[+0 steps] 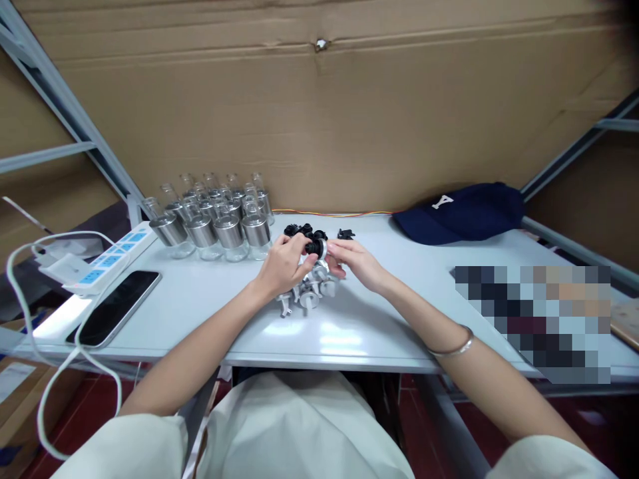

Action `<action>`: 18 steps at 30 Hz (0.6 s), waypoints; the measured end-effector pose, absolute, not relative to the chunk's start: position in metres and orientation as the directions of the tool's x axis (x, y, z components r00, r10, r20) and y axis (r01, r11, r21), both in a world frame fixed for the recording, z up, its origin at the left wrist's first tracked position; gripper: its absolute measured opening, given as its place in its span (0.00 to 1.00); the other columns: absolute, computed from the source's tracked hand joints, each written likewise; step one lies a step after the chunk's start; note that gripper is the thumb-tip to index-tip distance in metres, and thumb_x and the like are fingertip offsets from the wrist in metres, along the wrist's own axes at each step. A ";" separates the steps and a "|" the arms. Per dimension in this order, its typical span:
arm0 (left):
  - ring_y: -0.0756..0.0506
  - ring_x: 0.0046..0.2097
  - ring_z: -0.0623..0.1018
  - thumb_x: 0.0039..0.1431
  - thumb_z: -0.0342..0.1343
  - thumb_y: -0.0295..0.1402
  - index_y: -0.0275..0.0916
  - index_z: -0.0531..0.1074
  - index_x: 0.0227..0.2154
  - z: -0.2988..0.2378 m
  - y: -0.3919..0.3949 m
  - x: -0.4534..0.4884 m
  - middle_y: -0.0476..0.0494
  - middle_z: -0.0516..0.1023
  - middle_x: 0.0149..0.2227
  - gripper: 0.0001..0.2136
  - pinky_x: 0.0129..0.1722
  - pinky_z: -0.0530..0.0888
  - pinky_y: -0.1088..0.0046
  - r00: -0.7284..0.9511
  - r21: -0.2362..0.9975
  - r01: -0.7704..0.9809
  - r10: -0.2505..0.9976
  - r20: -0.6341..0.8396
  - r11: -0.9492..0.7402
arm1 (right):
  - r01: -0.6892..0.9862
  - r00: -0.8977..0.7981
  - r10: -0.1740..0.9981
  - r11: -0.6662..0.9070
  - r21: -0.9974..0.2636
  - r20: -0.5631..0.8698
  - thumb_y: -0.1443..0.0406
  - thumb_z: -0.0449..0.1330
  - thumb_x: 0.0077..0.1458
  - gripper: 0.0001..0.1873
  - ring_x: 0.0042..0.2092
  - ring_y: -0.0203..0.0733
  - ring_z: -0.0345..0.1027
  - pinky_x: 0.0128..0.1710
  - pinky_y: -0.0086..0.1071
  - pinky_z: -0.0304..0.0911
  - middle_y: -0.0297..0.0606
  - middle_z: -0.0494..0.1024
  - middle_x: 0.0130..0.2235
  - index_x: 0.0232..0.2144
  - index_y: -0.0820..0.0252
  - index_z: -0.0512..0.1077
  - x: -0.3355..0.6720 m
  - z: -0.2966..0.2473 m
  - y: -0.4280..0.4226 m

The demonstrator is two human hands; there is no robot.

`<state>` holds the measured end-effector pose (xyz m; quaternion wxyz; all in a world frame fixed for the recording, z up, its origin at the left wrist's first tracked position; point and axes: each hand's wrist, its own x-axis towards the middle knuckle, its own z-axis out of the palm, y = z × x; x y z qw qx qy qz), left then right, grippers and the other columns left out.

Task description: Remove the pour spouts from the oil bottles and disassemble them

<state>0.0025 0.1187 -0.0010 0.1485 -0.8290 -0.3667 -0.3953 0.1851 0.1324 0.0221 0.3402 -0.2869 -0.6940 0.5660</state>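
Observation:
Both hands meet over the middle of the white table (379, 319). My left hand (285, 263) pinches a small black plastic stopper piece (313, 247). On its right side, the fingers of my right hand (355, 261) close on a silver spout cap (323, 250), which touches the black piece. How far the two parts fit together is hidden by the fingers. Several silver spout caps (309, 301) lie just below the hands. Behind them sits a cluster of black stopper pieces (294, 229), partly covered by my left hand, with another black piece (345, 234) to the right.
Several glass bottles with steel sleeves (229, 231) stand at the back left. Nearer the left edge are a power strip (120, 256), white cables and a phone (120, 307). A navy cap (464, 213) and a pixelated item (534, 326) lie at right. Cardboard (349, 133) walls the back.

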 end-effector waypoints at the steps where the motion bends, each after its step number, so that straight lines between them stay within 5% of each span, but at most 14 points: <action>1: 0.48 0.27 0.68 0.66 0.34 0.42 0.36 0.62 0.36 -0.002 0.119 0.003 0.45 0.73 0.28 0.17 0.34 0.65 0.68 0.424 0.025 0.725 0.474 0.772 -0.689 | -0.020 -0.646 0.761 0.067 -0.998 0.064 0.54 0.54 0.52 0.18 0.17 0.30 0.48 0.21 0.27 0.47 0.26 0.57 0.12 0.19 0.60 0.61 0.186 0.023 0.134; 4: 0.48 0.28 0.69 0.65 0.36 0.42 0.36 0.62 0.36 -0.003 0.120 0.004 0.43 0.73 0.31 0.15 0.34 0.64 0.68 0.470 -0.029 0.705 0.436 0.768 -0.708 | 0.004 -0.769 0.615 -0.265 -0.964 -0.172 0.57 0.53 0.53 0.18 0.14 0.28 0.41 0.17 0.26 0.42 0.23 0.49 0.09 0.17 0.60 0.61 0.190 0.022 0.138; 8: 0.48 0.28 0.69 0.66 0.33 0.39 0.38 0.63 0.32 0.003 0.120 0.001 0.45 0.73 0.28 0.16 0.35 0.64 0.69 0.599 -0.177 0.655 0.361 0.715 -0.734 | 0.042 -0.812 0.506 -0.444 -0.895 -0.289 0.61 0.49 0.56 0.19 0.13 0.26 0.36 0.17 0.25 0.42 0.22 0.45 0.09 0.15 0.61 0.60 0.191 0.021 0.137; 11: 0.48 0.27 0.68 0.67 0.32 0.38 0.38 0.63 0.30 0.008 0.122 -0.001 0.46 0.72 0.25 0.18 0.35 0.62 0.69 0.616 -0.259 0.662 0.313 0.723 -0.704 | -0.023 -0.787 0.565 -0.429 -0.903 -0.248 0.60 0.51 0.55 0.18 0.15 0.27 0.39 0.18 0.25 0.45 0.23 0.47 0.10 0.17 0.62 0.62 0.186 0.022 0.132; 18: 0.49 0.26 0.69 0.68 0.30 0.41 0.38 0.65 0.31 0.013 0.124 -0.001 0.48 0.73 0.25 0.20 0.38 0.58 0.67 0.544 -0.242 0.737 0.342 0.766 -0.631 | -0.150 -0.640 0.765 -0.211 -0.966 -0.068 0.54 0.60 0.48 0.18 0.17 0.27 0.41 0.19 0.26 0.42 0.22 0.49 0.11 0.18 0.62 0.64 0.177 0.024 0.123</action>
